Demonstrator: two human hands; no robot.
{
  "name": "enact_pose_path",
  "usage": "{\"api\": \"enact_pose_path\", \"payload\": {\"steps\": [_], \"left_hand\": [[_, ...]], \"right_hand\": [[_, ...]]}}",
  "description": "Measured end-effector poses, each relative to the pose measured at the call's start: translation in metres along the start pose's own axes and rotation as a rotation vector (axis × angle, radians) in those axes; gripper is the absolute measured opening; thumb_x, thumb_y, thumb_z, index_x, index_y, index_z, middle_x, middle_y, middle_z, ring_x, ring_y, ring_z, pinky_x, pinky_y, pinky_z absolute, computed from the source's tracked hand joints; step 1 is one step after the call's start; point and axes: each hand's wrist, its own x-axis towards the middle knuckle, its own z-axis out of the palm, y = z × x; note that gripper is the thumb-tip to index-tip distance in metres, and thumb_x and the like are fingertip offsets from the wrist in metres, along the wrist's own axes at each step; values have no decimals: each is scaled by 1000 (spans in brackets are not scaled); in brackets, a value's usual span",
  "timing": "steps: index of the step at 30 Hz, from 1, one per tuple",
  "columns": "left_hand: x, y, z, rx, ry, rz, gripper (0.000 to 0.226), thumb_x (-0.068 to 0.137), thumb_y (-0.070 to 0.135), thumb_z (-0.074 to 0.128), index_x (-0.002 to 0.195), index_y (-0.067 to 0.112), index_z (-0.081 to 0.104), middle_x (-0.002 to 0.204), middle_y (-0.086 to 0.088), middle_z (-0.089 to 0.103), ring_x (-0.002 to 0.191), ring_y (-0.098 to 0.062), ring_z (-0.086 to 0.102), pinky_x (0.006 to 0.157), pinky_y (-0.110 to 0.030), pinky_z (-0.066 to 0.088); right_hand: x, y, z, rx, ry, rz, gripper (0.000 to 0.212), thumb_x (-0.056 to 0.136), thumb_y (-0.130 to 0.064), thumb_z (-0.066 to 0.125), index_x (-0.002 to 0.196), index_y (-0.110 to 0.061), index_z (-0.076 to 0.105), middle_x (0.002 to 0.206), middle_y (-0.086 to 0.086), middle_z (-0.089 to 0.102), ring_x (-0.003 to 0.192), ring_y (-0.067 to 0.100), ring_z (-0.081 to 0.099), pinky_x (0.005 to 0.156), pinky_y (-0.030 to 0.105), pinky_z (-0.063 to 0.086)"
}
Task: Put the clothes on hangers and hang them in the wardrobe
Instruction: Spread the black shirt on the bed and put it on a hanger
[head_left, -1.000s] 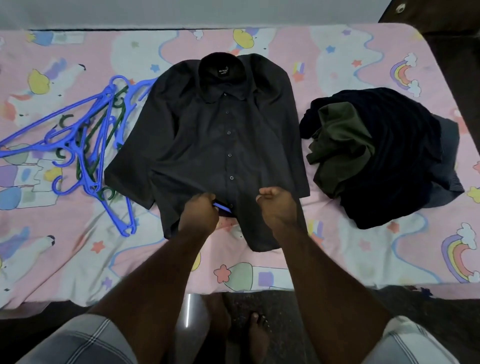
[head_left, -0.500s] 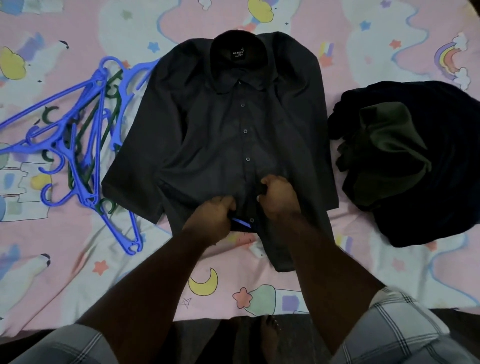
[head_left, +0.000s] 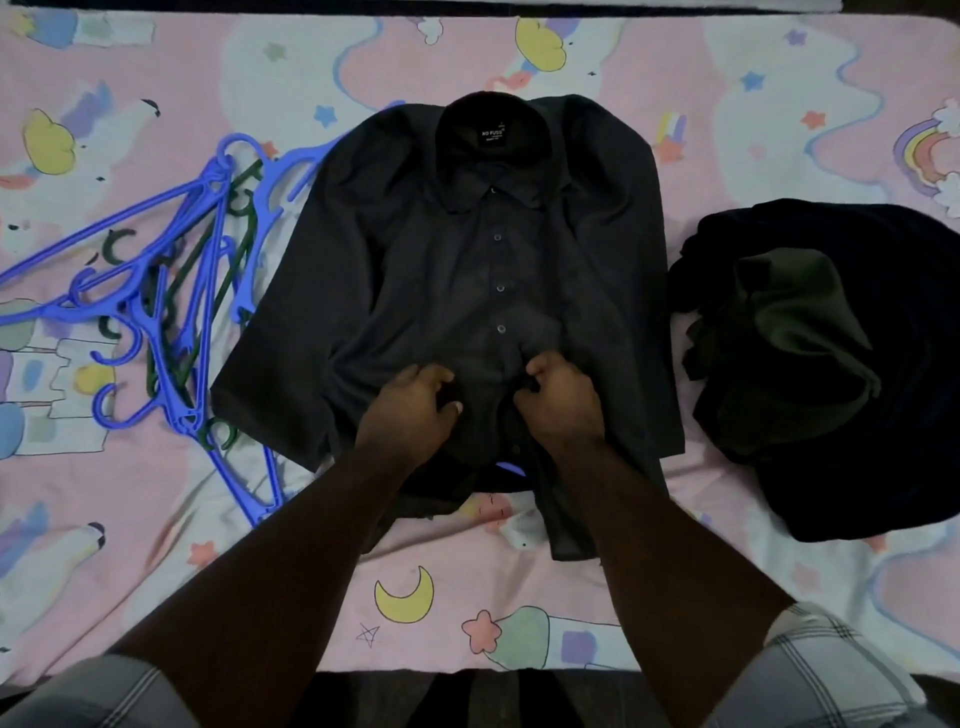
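One black shirt, one pile of dark clothes, several hangers, two hands

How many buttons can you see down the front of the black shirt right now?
4 clearly: one at the collar, then three down the placket of the black shirt. Possibly another near the hem; the hands may hide more.

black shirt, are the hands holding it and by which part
Both hands grip the black shirt at its lower front, left hand and right hand either side of the button placket.
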Motion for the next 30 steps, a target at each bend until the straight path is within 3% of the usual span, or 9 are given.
{"api": "enact_pose_path", "payload": {"steps": [2, 6, 9, 13, 18, 22, 24, 27, 30], "left_hand": [[-1, 6, 2, 56, 36, 12, 43, 91, 35, 66, 130, 21, 55, 126, -5, 56, 115, -28, 58, 94, -45, 51], [1, 48, 5, -21, 164, -57, 27, 94, 34, 61, 115, 17, 57, 112, -9, 63, 102, -30, 62, 83, -41, 51], [4, 73, 18, -93, -27, -198, 28, 97, 34, 56, 104, 10, 71, 102, -16, 73, 100, -36, 68, 86, -38, 54], [-11, 79, 47, -424, -387, -530, 33, 96, 16, 54, 122, -3, 64, 114, -20, 72, 100, -32, 72, 66, -31, 60], [-15, 77, 65, -463, -302, -638, 37, 95, 23, 55, 123, 1, 65, 117, -16, 71, 103, -34, 71, 80, -39, 61], [-10, 89, 57, -129, -30, -341, 30, 96, 34, 56, 100, 8, 70, 101, -14, 71, 100, -35, 67, 82, -33, 49], [-7, 92, 52, -87, 115, -91, 19, 95, 27, 57, 89, 11, 67, 94, -11, 69, 92, -30, 64, 80, -32, 44], [0, 90, 58, 88, -4, 223, 23, 91, 24, 52, 96, 14, 71, 97, -9, 69, 93, -29, 63, 88, -34, 47], [0, 93, 67, 271, -155, 297, 46, 85, 37, 37, 114, 21, 69, 114, -6, 67, 106, -31, 60, 96, -43, 47]], "right_hand": [[7, -7, -6, 71, 44, -65, 25, 87, -13, 66, 112, -11, 65, 113, 6, 69, 106, 23, 64, 91, 30, 51], [17, -2, -23, 241, 144, -46, 13, 87, -10, 69, 100, -11, 70, 104, 5, 73, 101, 23, 66, 94, 34, 52], [8, 31, -38, 172, 373, 8, 14, 81, -10, 72, 95, -11, 71, 99, 11, 70, 101, 32, 63, 93, 38, 48], [-11, 67, -41, 23, 236, 264, 38, 82, -35, 74, 115, -19, 63, 118, 10, 58, 115, 33, 54, 98, 43, 45], [-21, 72, -40, 103, 221, 230, 44, 84, -33, 74, 121, -17, 58, 122, 9, 58, 114, 30, 57, 97, 37, 43], [-27, 63, -43, 17, 333, 33, 26, 85, -21, 70, 110, -15, 66, 110, 9, 64, 105, 32, 59, 91, 39, 48], [-26, 59, -40, -14, 222, -73, 17, 89, -17, 64, 104, -13, 70, 105, 10, 69, 101, 32, 64, 90, 37, 48], [-30, 58, -33, -128, -7, -9, 20, 93, -23, 61, 110, -16, 69, 113, 9, 69, 105, 30, 64, 93, 36, 49], [-37, 70, -25, -202, -84, 23, 28, 90, -23, 63, 116, -16, 67, 119, 9, 65, 111, 32, 62, 96, 37, 49]]}}
